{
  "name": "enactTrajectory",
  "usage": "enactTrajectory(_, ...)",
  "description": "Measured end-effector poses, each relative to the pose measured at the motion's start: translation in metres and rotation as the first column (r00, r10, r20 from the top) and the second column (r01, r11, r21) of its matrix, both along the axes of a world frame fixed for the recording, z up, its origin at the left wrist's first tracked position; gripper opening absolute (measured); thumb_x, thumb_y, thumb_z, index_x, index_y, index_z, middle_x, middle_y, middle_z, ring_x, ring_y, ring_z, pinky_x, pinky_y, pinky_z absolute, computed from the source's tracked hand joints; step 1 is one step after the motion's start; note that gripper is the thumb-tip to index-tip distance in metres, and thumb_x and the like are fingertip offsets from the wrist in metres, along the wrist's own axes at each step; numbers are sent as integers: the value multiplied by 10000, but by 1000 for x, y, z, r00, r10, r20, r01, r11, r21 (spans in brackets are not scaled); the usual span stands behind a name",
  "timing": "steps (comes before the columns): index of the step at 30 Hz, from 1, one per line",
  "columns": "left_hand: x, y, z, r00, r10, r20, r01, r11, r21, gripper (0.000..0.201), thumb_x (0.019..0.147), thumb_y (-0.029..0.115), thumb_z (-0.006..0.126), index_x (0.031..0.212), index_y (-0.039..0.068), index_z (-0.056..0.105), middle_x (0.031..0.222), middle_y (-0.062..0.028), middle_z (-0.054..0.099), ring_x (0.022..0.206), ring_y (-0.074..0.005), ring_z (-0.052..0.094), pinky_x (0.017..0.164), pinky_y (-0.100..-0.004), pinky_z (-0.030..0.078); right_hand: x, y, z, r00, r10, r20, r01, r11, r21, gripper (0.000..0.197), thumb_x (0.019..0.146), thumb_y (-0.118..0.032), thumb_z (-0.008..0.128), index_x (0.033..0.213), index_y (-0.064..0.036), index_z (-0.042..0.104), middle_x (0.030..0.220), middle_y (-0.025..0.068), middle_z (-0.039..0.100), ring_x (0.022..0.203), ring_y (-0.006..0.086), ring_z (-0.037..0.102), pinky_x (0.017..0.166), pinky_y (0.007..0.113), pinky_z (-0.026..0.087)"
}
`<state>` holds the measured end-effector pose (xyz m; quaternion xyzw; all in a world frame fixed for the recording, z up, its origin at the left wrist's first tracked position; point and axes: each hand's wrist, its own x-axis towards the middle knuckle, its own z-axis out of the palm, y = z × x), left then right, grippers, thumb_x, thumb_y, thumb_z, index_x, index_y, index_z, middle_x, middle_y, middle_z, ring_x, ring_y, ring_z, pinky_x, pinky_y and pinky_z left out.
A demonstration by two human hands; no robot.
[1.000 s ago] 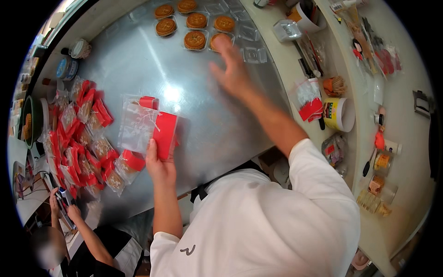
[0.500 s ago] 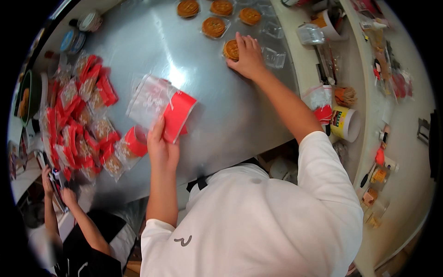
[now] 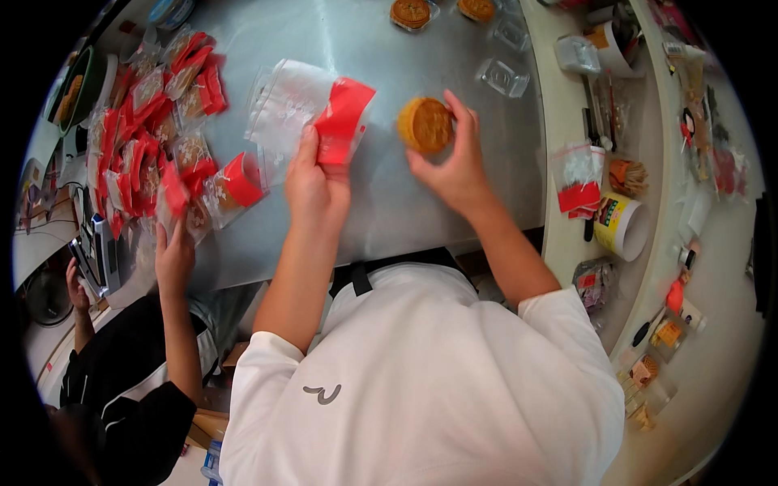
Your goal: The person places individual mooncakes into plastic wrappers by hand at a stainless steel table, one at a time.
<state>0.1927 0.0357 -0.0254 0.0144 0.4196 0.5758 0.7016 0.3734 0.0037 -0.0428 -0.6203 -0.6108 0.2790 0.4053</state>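
Note:
My left hand pinches a small stack of flat bags, clear with printed patterns and a red end, fanned out over the metal table. My right hand holds a round golden-brown mooncake between thumb and fingers, tipped so its side shows, just right of the bags and apart from them. Whether a clear tray is under this mooncake I cannot tell. Two more mooncakes, one and another, sit at the far edge of view. Clear plastic trays, one among them, lie at the far right.
On the left, bagged mooncakes form a heap on the metal table. A co-worker's hand reaches into its near edge, by a blurred red-ended packet. A shelf with tools, bags and a tub borders the right side.
My right hand has lifted the mooncake off the table and brought it nearer the bags. The co-worker's hand has moved up to the heap. The whole view has shifted.

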Motion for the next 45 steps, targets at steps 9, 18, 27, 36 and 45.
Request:
enactTrajectory(9,41,-46,33,949,-238,207,241,970,7,253,930,142,468,1120,-18,514,1142,-118,581,1102,-237,540,979,-372,416,9,-58,38,995,-89,-51,92,994,61,869,625,-85,739,1352,-29,265,1195,168,363,1086,306,433,907,387,410)
enactTrajectory(18,68,-61,40,983,-184,-4,183,977,110,405,988,336,320,1189,2,432,1184,-152,540,1088,-235,535,922,-375,449,34,-87,69,973,-227,49,215,961,175,883,614,-71,744,1355,-21,266,1206,180,363,1116,335,405,917,403,399)
enactTrajectory(27,83,-74,45,964,-265,-18,264,953,150,379,986,298,352,1209,7,450,1167,-126,551,1088,-219,533,908,-368,448,26,-82,57,961,-220,170,206,974,93,923,618,-76,747,1381,-28,229,1253,198,324,1131,363,380,944,425,372)
enactTrajectory(36,57,-61,38,918,-335,-211,369,917,151,365,916,237,516,1203,14,476,1190,-87,535,1121,-190,506,932,-342,424,22,-96,57,981,192,3,-192,981,-4,967,660,-111,749,1421,-57,155,1450,240,110,1251,386,325,1017,420,340)
enactTrajectory(45,25,-63,52,839,-494,-228,536,821,195,492,869,201,591,1270,-9,398,1206,-115,504,1091,-201,527,944,-339,426,37,-70,74,886,441,-142,-437,898,57,904,646,-120,771,1395,-85,267,1409,116,328,1265,293,366,1023,378,355)
